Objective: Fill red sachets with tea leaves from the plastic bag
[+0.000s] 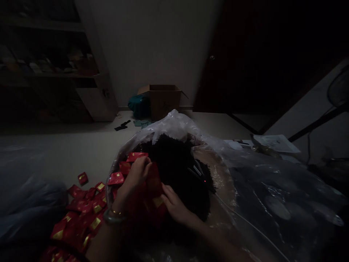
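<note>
My left hand (140, 170) pinches the upper edge of a red packet (154, 181) with a gold patch. My right hand (174, 204) grips the same packet lower down on its right side, fingers closed on the edge. Under and beyond my hands, a heap of dark, leaf-like loose material (174, 153) lies in a large clear plastic bag (177, 120). On the heap, right of my hands, rests a tong-shaped device (198, 171) with a small red light and a pale cord. Several red packets (116, 178) lie beside my left wrist.
A pile of red and gold packets (84, 214) covers the floor at lower left. An open cardboard box (165, 103) and a teal bundle (139, 105) stand against the wall. The pale cord (245, 218) trails to lower right. Shelves (54, 72) stand at left; the room is dim.
</note>
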`<state>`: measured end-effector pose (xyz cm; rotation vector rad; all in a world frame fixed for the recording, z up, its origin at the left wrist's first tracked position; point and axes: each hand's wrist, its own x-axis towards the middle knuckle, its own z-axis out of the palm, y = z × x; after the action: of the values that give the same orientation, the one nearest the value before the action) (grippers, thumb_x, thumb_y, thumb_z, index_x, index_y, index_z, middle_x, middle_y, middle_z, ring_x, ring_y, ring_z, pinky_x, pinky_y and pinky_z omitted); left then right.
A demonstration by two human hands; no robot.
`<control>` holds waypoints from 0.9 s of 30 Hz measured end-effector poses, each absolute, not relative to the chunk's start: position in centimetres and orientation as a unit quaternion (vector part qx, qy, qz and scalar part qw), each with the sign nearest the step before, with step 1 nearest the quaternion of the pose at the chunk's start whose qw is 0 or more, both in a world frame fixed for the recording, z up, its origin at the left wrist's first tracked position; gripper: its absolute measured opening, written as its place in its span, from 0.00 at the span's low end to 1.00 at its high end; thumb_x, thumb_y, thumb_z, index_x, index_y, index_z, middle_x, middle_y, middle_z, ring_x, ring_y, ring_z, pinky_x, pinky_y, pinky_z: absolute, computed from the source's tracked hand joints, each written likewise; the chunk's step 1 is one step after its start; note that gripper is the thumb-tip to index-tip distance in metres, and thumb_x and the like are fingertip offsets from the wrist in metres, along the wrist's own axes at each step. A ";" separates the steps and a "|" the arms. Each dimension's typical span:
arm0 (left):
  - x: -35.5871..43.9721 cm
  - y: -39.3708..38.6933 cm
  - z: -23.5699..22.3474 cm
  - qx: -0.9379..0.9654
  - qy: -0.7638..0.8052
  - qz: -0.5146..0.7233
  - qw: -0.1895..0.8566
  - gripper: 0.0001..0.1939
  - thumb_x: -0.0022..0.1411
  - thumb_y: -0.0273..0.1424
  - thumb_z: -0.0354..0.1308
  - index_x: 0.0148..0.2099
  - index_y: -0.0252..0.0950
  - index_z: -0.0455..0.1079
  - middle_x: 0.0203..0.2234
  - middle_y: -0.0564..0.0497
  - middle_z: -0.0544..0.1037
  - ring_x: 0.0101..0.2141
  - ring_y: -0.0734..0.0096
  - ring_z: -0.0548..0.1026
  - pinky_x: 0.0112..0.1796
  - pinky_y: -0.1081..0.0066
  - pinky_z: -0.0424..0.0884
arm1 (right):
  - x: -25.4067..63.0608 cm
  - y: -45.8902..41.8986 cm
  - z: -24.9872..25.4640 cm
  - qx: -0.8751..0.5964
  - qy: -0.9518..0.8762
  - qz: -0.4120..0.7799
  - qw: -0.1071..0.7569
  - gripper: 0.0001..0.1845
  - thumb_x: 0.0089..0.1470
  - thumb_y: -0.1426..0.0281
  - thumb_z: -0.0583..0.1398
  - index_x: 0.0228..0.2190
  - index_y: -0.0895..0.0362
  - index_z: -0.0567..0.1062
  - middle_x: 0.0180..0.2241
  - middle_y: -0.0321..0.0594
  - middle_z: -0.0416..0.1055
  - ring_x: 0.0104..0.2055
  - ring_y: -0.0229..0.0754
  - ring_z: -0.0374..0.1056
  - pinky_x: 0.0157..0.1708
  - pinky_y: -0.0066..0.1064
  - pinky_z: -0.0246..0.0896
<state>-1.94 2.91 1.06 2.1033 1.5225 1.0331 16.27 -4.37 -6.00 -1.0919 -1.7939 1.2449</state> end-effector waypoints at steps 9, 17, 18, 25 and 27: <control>-0.4 2.2 2.3 0.681 0.511 0.438 0.289 0.09 0.58 0.36 0.50 0.30 0.36 0.64 0.23 0.54 0.70 0.24 0.73 0.66 0.28 0.73 0.62 | 16.8 -3.9 -4.0 -0.461 -0.667 0.420 0.409 0.09 0.55 0.66 0.57 0.31 0.56 0.77 0.43 0.45 0.69 0.45 0.45 0.67 0.41 0.33 0.67; 0.4 1.7 2.8 0.586 0.492 0.429 0.479 0.16 0.48 0.39 0.64 0.35 0.33 0.73 0.20 0.55 0.72 0.23 0.72 0.69 0.26 0.73 0.65 | 18.8 -2.6 -2.0 -0.505 -0.604 0.392 0.476 0.13 0.54 0.63 0.56 0.32 0.56 0.77 0.26 0.38 0.74 0.27 0.42 0.69 0.23 0.28 0.62; 0.4 1.7 2.7 0.589 0.485 0.422 0.490 0.15 0.47 0.39 0.65 0.35 0.33 0.73 0.21 0.54 0.73 0.24 0.71 0.70 0.27 0.73 0.67 | 19.0 -2.5 -1.9 -0.511 -0.603 0.382 0.480 0.13 0.53 0.63 0.56 0.32 0.56 0.78 0.26 0.39 0.74 0.26 0.42 0.69 0.22 0.28 0.62; 0.3 1.8 2.4 0.678 0.443 0.388 0.439 0.12 0.54 0.39 0.61 0.30 0.35 0.76 0.33 0.49 0.75 0.35 0.66 0.72 0.38 0.69 0.70 | 19.8 -1.9 -1.3 -0.535 -0.525 0.454 0.482 0.18 0.53 0.57 0.56 0.39 0.56 0.74 0.24 0.36 0.71 0.16 0.36 0.59 0.13 0.26 0.53; 0.1 0.8 2.1 0.629 0.436 0.380 0.519 0.14 0.57 0.40 0.56 0.30 0.36 0.75 0.29 0.50 0.76 0.33 0.67 0.73 0.36 0.68 0.72 | 20.0 -1.8 -1.1 -0.523 -0.520 0.460 0.495 0.19 0.53 0.57 0.55 0.41 0.56 0.73 0.28 0.37 0.72 0.19 0.36 0.62 0.16 0.27 0.58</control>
<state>0.11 0.81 2.07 1.5086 1.0467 0.9122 19.99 -1.78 -1.10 -1.2668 -1.2608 1.1144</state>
